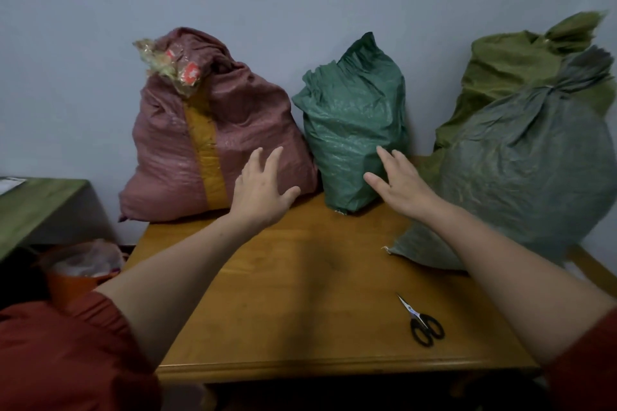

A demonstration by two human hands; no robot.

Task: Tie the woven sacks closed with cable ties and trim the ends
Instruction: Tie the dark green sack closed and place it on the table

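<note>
Head view: both hands are held out with fingers spread wide, and nothing is held in them. The left hand [260, 190] is seen mid-frame, before the dusty red woven sack with a yellow stripe [233, 130]. The right hand [400, 183] seems to be laid on the small dark green woven sack [354, 123] at the centre. Two sacks at the right (a grey-green woven sack [534, 170] and an olive woven sack [500, 67]) look tied already. The dark green sack is likely being picked next. Its top must be bunched up and a cable tie found; none can be seen. Black-handled scissors [422, 320] are left on the brown wooden table [300, 277], lower right.
</note>
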